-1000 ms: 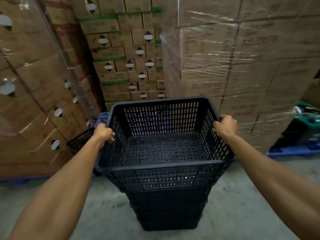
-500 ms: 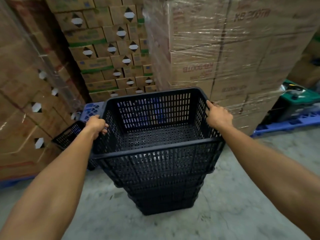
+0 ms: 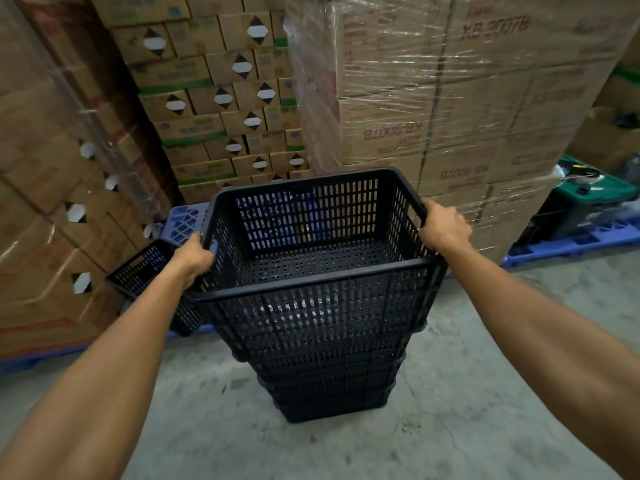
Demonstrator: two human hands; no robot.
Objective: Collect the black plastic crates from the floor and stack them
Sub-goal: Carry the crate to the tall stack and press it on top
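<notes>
Head view. Top crate [image 3: 311, 244], black slotted plastic, sits nested on a stack of crates [image 3: 329, 375] standing on the concrete floor [image 3: 450, 427], centre of frame. Mouth faces up; base perforated, nothing inside. Long axis runs left–right across the view, short ends at the hands, long walls near and far. Top crate stands roughly level, with the right end turned a little farther away.

Left hand [image 3: 194, 259]: grip closed around the rim of the left short end, fingers curled over the edge, thumb on the outside. Right hand [image 3: 445, 226]: grip closed on the rim near the far right corner, fingers wrapped over the top edge. Both arms extended.

Surroundings: a second loose crate [image 3: 145, 268] lies tilted low at left, just beside the stack, partly hidden behind the left forearm; whether it touches the stack cannot be told. A blue pallet [image 3: 183, 221] shows behind the top crate's left corner. Stretch-wrapped cartons [image 3: 433, 98] rise close behind the stack on the right; unwrapped labelled cartons [image 3: 221, 109] further back at centre; more wrapped cartons [image 3: 45, 202] wall in the left side. A green bin [image 3: 585, 195] sits on another blue pallet [image 3: 571, 242] at right, well apart. Floor in front of the stack is bare concrete with cracks.
</notes>
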